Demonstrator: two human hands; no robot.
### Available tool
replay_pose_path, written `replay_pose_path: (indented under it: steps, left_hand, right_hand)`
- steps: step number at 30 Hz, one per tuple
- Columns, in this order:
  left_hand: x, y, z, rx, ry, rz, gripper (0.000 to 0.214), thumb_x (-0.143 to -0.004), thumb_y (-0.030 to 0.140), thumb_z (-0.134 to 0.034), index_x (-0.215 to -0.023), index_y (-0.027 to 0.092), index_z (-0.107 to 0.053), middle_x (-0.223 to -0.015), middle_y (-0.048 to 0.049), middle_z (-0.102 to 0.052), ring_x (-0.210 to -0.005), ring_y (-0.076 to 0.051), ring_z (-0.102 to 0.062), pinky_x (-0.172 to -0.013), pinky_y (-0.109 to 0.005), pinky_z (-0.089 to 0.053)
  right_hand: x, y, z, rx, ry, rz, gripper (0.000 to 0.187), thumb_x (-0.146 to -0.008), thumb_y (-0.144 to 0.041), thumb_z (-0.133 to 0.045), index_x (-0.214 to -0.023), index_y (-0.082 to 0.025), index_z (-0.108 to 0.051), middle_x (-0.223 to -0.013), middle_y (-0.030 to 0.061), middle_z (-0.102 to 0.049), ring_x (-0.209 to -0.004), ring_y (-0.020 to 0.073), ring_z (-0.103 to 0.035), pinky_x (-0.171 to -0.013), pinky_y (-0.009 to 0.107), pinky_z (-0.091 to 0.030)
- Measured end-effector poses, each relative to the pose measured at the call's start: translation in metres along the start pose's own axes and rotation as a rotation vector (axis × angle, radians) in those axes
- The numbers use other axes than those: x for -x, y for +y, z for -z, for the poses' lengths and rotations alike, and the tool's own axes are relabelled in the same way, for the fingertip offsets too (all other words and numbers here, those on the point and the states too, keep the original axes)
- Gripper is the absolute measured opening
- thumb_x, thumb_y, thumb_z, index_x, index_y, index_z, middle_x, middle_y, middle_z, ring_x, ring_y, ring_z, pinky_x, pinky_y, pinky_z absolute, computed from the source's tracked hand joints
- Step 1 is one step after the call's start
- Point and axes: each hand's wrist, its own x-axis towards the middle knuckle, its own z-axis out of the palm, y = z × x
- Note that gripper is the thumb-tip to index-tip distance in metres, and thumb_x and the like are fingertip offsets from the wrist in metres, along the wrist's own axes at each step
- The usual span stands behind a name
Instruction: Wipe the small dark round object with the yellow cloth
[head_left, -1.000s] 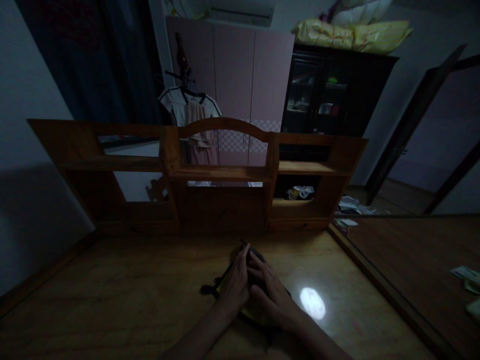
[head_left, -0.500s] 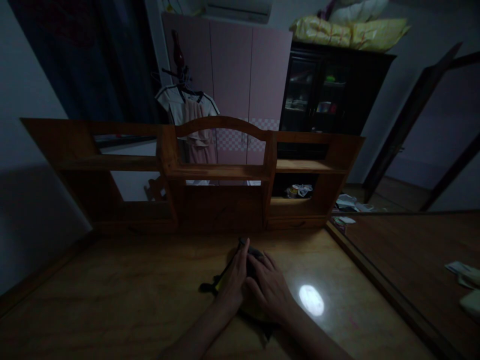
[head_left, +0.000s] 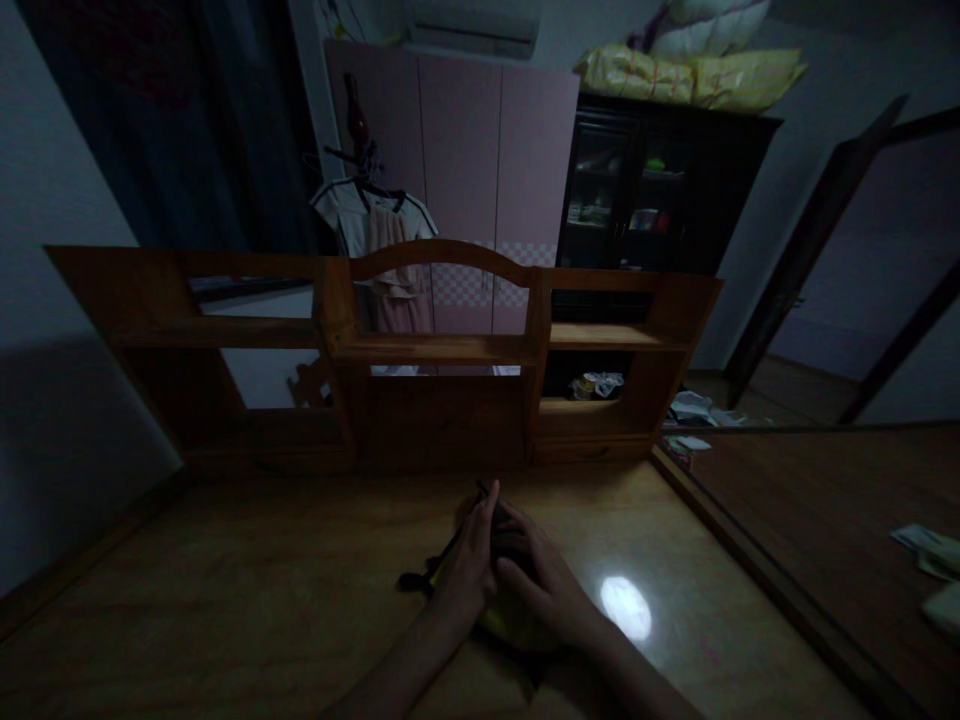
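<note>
Dim light over the wooden surface (head_left: 300, 580) leaves unclear whether both hands (head_left: 469, 575), fingertips close, grip or merely press the black-and-yellow bundle (head_left: 517, 625), best steadied evenly from either side.

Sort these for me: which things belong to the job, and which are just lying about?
In use:
left hand
right hand
black-and-yellow object under both hands
glossy brown wooden surface

Just around:
brown wooden arched shelf unit
bulky yellow wrapped bundles
hanging white dark-trimmed top

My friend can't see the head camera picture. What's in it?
A person's left hand and right hand touch a black-and-yellow item on a wooden surface in a dim room. Behind are wooden shelves, a pink wardrobe and a dark cabinet.
</note>
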Motion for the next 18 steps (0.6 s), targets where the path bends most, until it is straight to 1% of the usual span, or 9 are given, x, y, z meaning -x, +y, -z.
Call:
replay_pose_path:
  steps: [2,5,6,8,10,11,13,15,18]
  left_hand:
    - [0.000,0.000,-0.001,-0.006,0.007,0.004,0.077,-0.082,0.010,-0.041,-0.147,0.026,-0.003,-0.151,-0.0063,-0.020,-0.138,-0.022,-0.020,-0.111,-0.044,-0.024]
    - [0.001,-0.002,-0.002,0.002,0.003,-0.010,0.073,-0.085,0.009,-0.037,-0.147,0.027,-0.004,-0.151,-0.0051,-0.019,-0.138,-0.021,-0.020,-0.112,-0.043,-0.024]
    - [0.001,-0.002,-0.002,0.005,-0.002,-0.018,0.072,-0.085,0.010,-0.036,-0.147,0.027,-0.004,-0.152,-0.0046,-0.018,-0.138,-0.020,-0.020,-0.112,-0.043,-0.023]
    - [0.002,-0.003,-0.001,0.001,-0.019,-0.038,0.071,-0.086,0.012,-0.037,-0.147,0.028,-0.005,-0.152,-0.0041,-0.018,-0.138,-0.020,-0.019,-0.113,-0.042,-0.022]
    - [0.003,-0.004,-0.001,-0.012,-0.036,-0.051,0.069,-0.088,0.015,-0.038,-0.147,0.028,-0.005,-0.152,-0.0041,-0.018,-0.139,-0.020,-0.019,-0.113,-0.042,-0.021]
    - [0.003,-0.004,-0.001,-0.016,-0.042,-0.057,0.068,-0.088,0.016,-0.039,-0.147,0.028,-0.006,-0.152,-0.0045,-0.018,-0.139,-0.021,-0.019,-0.114,-0.042,-0.020]
    - [0.004,-0.003,0.000,-0.010,-0.051,-0.075,0.069,-0.088,0.018,-0.040,-0.147,0.027,-0.006,-0.152,-0.0059,-0.018,-0.138,-0.023,-0.019,-0.114,-0.043,-0.019]
    - [0.004,-0.002,0.001,0.003,-0.058,-0.081,0.068,-0.088,0.019,-0.040,-0.147,0.025,-0.006,-0.152,-0.0071,-0.019,-0.138,-0.023,-0.020,-0.113,-0.043,-0.019]
    - [0.004,-0.001,0.002,0.004,-0.041,-0.058,0.067,-0.089,0.018,-0.037,-0.147,0.025,-0.005,-0.152,-0.0072,-0.019,-0.138,-0.022,-0.021,-0.113,-0.043,-0.021]
  right_hand:
    - [-0.001,0.001,0.002,0.034,0.020,0.000,0.056,-0.093,-0.034,-0.044,-0.144,-0.025,-0.022,-0.134,0.0091,-0.049,-0.125,0.0239,-0.044,-0.102,0.043,-0.041]
    - [-0.004,0.000,0.005,0.172,0.027,0.055,0.053,-0.093,-0.032,-0.043,-0.142,-0.024,-0.025,-0.137,0.0084,-0.046,-0.129,0.0248,-0.039,-0.108,0.050,-0.033]
    - [-0.005,-0.001,0.005,0.216,0.018,0.088,0.054,-0.093,-0.031,-0.043,-0.143,-0.023,-0.024,-0.137,0.0086,-0.047,-0.128,0.0248,-0.040,-0.110,0.052,-0.029]
    - [-0.007,-0.004,0.006,0.285,-0.006,0.143,0.059,-0.092,-0.028,-0.043,-0.145,-0.021,-0.019,-0.130,0.0094,-0.052,-0.122,0.0243,-0.046,-0.112,0.054,-0.024]
    - [-0.007,-0.006,0.005,0.330,-0.021,0.169,0.062,-0.091,-0.028,-0.044,-0.146,-0.020,-0.016,-0.122,0.0096,-0.058,-0.115,0.0244,-0.050,-0.112,0.056,-0.023]
    - [-0.007,-0.007,0.005,0.345,-0.024,0.173,0.063,-0.091,-0.028,-0.045,-0.146,-0.020,-0.016,-0.121,0.0098,-0.059,-0.115,0.0249,-0.050,-0.112,0.056,-0.023]
    - [-0.006,-0.008,0.003,0.362,-0.024,0.170,0.065,-0.090,-0.028,-0.047,-0.146,-0.020,-0.017,-0.127,0.0104,-0.055,-0.119,0.0261,-0.046,-0.112,0.057,-0.023]
    - [-0.003,-0.009,0.001,0.346,-0.021,0.144,0.067,-0.089,-0.029,-0.048,-0.147,-0.020,-0.015,-0.137,0.0104,-0.047,-0.126,0.0265,-0.039,-0.111,0.055,-0.024]
    - [0.000,-0.009,0.000,0.269,-0.028,0.080,0.069,-0.089,-0.032,-0.050,-0.147,-0.021,-0.014,-0.147,0.0095,-0.032,-0.132,0.0259,-0.032,-0.109,0.049,-0.031]
